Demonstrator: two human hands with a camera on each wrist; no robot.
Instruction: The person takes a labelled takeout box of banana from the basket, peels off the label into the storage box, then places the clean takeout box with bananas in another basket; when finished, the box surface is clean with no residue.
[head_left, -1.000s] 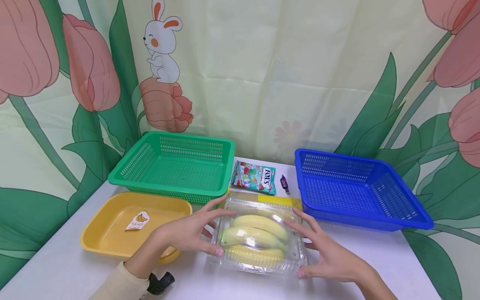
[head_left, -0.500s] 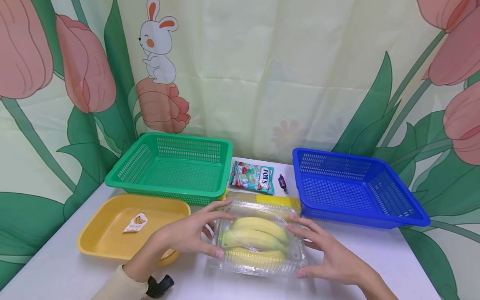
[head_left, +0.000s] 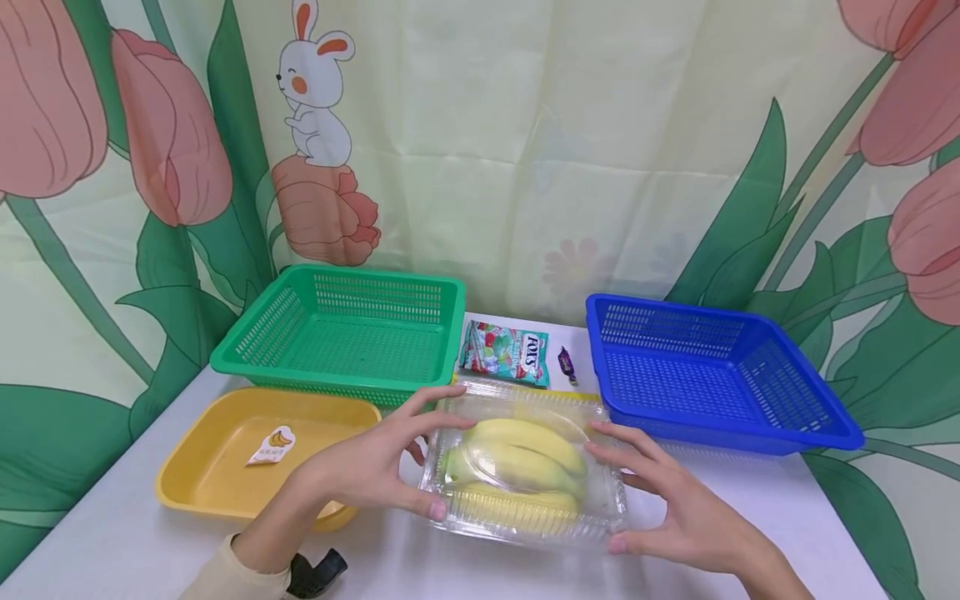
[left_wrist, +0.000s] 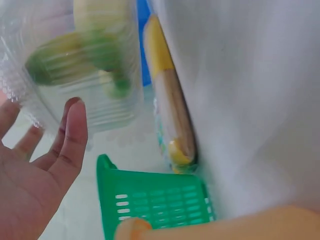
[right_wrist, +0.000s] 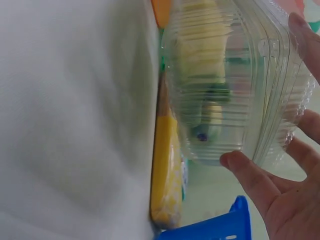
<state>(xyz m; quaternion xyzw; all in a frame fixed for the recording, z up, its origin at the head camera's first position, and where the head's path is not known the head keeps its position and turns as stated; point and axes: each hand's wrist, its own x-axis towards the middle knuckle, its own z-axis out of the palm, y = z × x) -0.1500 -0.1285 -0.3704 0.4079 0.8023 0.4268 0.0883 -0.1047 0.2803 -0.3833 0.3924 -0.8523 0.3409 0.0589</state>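
A clear plastic clamshell container (head_left: 517, 525) with several bananas (head_left: 517, 454) inside is held between both hands, in front of the person. My left hand (head_left: 382, 467) grips its left side, thumb at the front corner and fingertips on the lid. The right hand (head_left: 667, 504) holds the opposite side in the same way. In the left wrist view, the clamshell container (left_wrist: 117, 107) is up off the white table, with a yellow-and-brown packet (left_wrist: 172, 90) lying beneath it. The right wrist view shows the right thumb against the ribbed wall of the container (right_wrist: 210, 65).
A green basket (head_left: 345, 392) stands at the back left, a blue basket (head_left: 720, 425) at the right. The yellow tray (head_left: 180, 492) at left holds a banana label (head_left: 273, 446). Behind the container lie a FOX'S candy bag (head_left: 506, 354) and a purple-wrapped candy (head_left: 567, 364).
The clamshell container has risen slightly and shifted right, covering more of the packet behind it. Both hands have kept their hold, the right one moving right with it.
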